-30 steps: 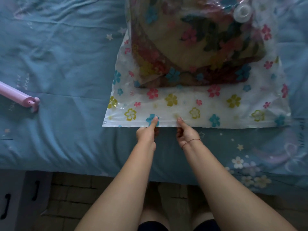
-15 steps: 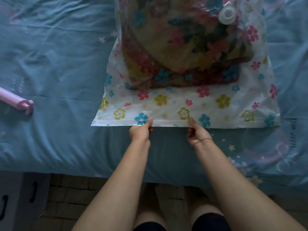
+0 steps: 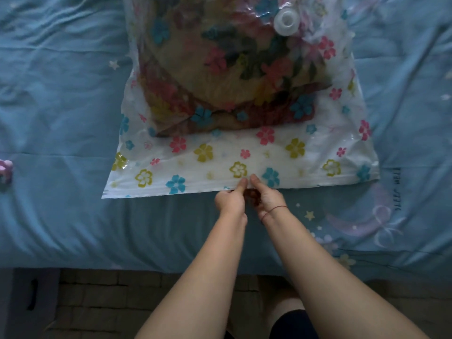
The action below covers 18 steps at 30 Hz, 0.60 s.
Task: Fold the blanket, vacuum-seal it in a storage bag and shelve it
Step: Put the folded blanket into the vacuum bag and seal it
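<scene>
A clear storage bag [image 3: 318, 152] printed with coloured flowers lies on the bed, its zip edge toward me. Inside it sits the folded floral blanket [image 3: 227, 69], filling the far part of the bag. A white round valve [image 3: 285, 20] shows on top at the far right. My left hand [image 3: 231, 199] and my right hand [image 3: 265, 198] are side by side at the middle of the zip edge, each pinching it with thumb on top and fingers curled underneath.
The bed [image 3: 61, 118] is covered in a blue sheet with stars and a moon print. The tip of a pink hand pump [image 3: 5, 170] lies at the left edge. Below the bed's edge are a brick-patterned floor [image 3: 97, 302] and a grey box [image 3: 29, 302].
My hands, spread apart along the zip edge half a second ago, have come together at its middle. The view has shifted, so the pump is nearer the left edge.
</scene>
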Available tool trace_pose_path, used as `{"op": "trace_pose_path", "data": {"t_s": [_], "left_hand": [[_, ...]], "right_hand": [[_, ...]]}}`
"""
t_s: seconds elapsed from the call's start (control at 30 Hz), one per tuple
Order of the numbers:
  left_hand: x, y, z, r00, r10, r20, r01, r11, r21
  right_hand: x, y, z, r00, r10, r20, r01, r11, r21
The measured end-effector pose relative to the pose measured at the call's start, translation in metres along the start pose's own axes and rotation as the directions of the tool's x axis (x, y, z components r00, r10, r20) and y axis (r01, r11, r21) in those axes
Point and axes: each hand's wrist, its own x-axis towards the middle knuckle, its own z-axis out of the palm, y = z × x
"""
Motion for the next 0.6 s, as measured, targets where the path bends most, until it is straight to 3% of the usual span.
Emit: {"op": "trace_pose_path", "data": {"t_s": [0.3, 0.43, 0.53, 0.6], "left_hand": [[0.008, 0.017, -0.013, 0.996, 0.059, -0.072, -0.051, 0.994, 0.100], [0.000, 0.000, 0.003, 0.994, -0.052, -0.096, 0.052, 0.999, -0.001], [-0.015, -0.014, 0.034, 0.982, -0.172, 0.075, 0.181, 0.976, -0.124], [-0.029, -0.023, 0.064, 0.957, -0.233, 0.172, 0.254, 0.961, -0.111]], "right_hand": [[0.018, -0.067, -0.069, 0.982, -0.012, -0.187, 0.021, 0.999, 0.044], [0.021, -0.075, -0.089, 0.990, -0.020, -0.142, 0.028, 0.998, 0.057], [0.020, -0.073, -0.092, 0.996, -0.019, -0.082, 0.026, 0.997, 0.079], [0.019, -0.074, -0.090, 0.999, -0.038, -0.018, 0.040, 0.995, 0.091]]}}
